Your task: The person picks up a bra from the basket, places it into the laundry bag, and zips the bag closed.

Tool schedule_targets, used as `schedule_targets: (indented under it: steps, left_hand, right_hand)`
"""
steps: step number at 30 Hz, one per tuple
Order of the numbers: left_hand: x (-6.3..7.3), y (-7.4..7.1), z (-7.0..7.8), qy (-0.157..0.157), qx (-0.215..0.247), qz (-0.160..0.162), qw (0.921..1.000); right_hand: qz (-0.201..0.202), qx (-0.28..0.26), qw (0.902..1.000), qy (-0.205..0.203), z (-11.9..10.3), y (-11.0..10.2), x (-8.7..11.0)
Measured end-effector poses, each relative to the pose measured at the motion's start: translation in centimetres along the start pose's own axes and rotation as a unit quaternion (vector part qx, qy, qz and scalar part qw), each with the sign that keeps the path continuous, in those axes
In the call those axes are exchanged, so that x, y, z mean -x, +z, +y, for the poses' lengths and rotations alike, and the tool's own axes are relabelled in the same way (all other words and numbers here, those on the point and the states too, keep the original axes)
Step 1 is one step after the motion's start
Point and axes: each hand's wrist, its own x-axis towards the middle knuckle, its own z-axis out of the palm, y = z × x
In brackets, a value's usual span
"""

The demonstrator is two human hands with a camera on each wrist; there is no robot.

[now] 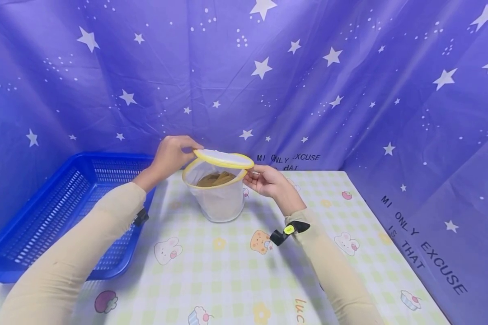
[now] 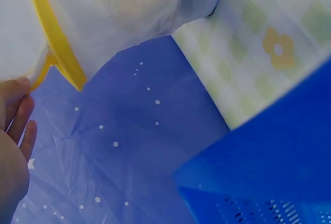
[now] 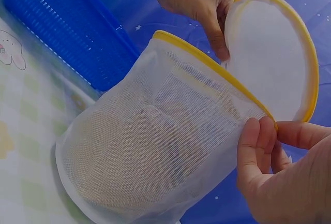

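Observation:
A white mesh laundry bag (image 1: 219, 205) with yellow edging stands upright on the table, its round lid (image 1: 225, 159) raised above the opening. Something brown, perhaps folded cloth (image 1: 217, 179), lies inside; the mesh blurs its shape. My left hand (image 1: 172, 155) pinches the far left edge of the lid between thumb and fingers, as the left wrist view also shows. On the right side of the bag, my right hand (image 1: 264, 180) pinches the yellow rim where lid and bag meet. In the right wrist view the right fingertips (image 3: 266, 131) lie against the mesh just below that rim.
To the left stands a large blue plastic basket (image 1: 75, 216) with slotted walls, close to the left forearm. A checked tablecloth (image 1: 227, 275) printed with cartoon figures covers the table. Behind and to the right hangs a purple star-patterned curtain (image 1: 329, 104).

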Motion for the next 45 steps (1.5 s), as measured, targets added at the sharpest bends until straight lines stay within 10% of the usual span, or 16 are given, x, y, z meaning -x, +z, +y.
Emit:
schedule_targets:
  steps: [6, 11, 14, 18, 22, 28, 45]
  left_hand:
    - [-0.8, -0.8, 0.5, -0.069, -0.001, -0.106, 0.992]
    - [-1.4, -1.3, 0.7, -0.182, 0.053, -0.193, 0.9628]
    - [-1.5, -1.5, 0.6, -0.276, 0.138, -0.223, 0.9247]
    - [-1.6, -1.7, 0.5, -0.39, 0.238, -0.247, 0.8543]
    - [-1.7, -2.1, 0.5, -0.42, 0.276, -0.274, 0.8199]
    - [-1.8, -2.1, 0.5, -0.44, 0.285, -0.259, 0.8108]
    - [-2.1, -1.2, 0.5, -0.463, 0.258, -0.208, 0.822]
  right_hand:
    - [0.003, 0.003, 1.0, -0.002, -0.1, -0.1, 0.0]
    - [0.003, 0.006, 1.0, -0.003, -0.2, -0.1, -0.1]
    - [0.001, 0.006, 1.0, -0.001, -0.1, -0.1, -0.2]
    - [-0.001, 0.007, 1.0, 0.003, 0.0, -0.1, -0.2]
    - [-0.003, 0.009, 0.9999, 0.007, 0.1, -0.1, 0.0]
    - [-0.019, 0.008, 0.9997, 0.012, 0.3, -0.1, 0.1]
    - [-0.011, 0.074, 0.997, -0.018, 0.2, 0.2, 0.1]
